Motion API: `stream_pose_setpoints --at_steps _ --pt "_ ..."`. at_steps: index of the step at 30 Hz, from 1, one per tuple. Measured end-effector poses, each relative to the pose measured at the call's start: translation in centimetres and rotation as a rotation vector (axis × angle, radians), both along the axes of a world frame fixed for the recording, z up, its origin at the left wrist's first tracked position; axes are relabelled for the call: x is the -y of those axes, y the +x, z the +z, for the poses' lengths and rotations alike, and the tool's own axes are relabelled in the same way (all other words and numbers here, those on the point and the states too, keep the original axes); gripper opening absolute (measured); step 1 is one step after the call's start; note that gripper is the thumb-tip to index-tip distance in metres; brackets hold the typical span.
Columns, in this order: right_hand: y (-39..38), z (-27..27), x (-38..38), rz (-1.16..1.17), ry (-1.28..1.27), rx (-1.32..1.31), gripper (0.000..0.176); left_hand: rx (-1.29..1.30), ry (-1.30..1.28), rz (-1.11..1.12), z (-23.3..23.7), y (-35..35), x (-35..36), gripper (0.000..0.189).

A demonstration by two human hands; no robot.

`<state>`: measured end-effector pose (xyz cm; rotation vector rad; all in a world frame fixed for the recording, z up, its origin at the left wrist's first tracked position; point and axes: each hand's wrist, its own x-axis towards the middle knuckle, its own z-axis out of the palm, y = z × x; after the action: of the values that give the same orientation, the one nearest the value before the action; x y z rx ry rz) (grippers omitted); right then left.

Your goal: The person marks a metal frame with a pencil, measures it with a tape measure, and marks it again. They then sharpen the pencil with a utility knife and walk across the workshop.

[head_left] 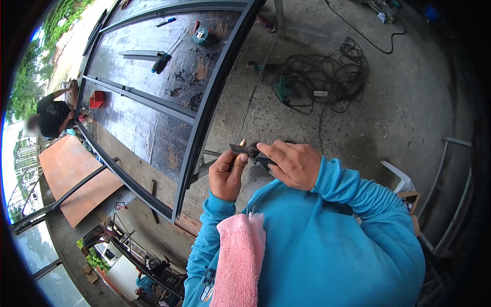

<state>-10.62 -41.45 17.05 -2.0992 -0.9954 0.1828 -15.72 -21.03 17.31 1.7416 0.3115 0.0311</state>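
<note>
In front of my chest, my left hand (227, 175) is closed, with thumb and fingers pinching a small dark flat metal piece (238, 149). My right hand (293, 165) sits just beside it, fingers curled round a dark tool (263, 160) whose kind I cannot make out. The tool's end meets or nearly touches the metal piece; the fingers hide most of it. To the left stands a large table bearing a dark metal frame (203, 110).
On the table lie a tape measure (202, 35), a blue-handled tool (161, 62), a marker (165, 22) and a red box (96, 99). Tangled black cables (332, 74) with a green power tool (283, 89) cover the floor ahead. A person (55, 115) sits at the far left.
</note>
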Motion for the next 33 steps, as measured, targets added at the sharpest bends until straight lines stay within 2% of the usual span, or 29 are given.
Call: stream_pose_setpoints --at_steps 8,14,20,23,26,29,32,33 --pt "0.3 0.1 0.2 -0.028 0.039 0.017 0.052 -0.156 0.14 -0.091 0.5 0.2 -1.2 0.021" --pt "0.6 -0.4 0.4 -0.01 0.06 0.023 0.053 0.017 0.045 -0.088 0.4 0.5 0.0 0.019" --pt "0.8 -0.1 0.5 -0.027 0.042 0.009 0.053 -0.118 0.078 -0.07 1.1 0.8 -0.1 0.021" --pt "1.0 -0.5 0.5 -0.011 0.037 0.006 0.053 -0.008 0.033 -0.023 0.4 0.9 0.8 0.021" --pt "1.4 -0.2 0.6 0.002 0.007 0.006 0.053 -0.105 0.115 -0.059 0.2 1.0 -0.1 0.022" --pt "1.6 -0.4 0.6 0.0 -0.01 -0.009 0.053 -0.168 0.091 -0.078 0.5 1.4 -0.2 0.025" --pt "1.7 -0.6 0.6 0.008 -0.015 -0.008 0.053 -0.009 0.0 -0.007 -0.7 1.5 0.7 0.025" --pt "1.7 -0.6 0.7 0.007 -0.013 -0.009 0.053 -0.045 0.06 -0.035 -0.4 1.5 0.6 0.025"
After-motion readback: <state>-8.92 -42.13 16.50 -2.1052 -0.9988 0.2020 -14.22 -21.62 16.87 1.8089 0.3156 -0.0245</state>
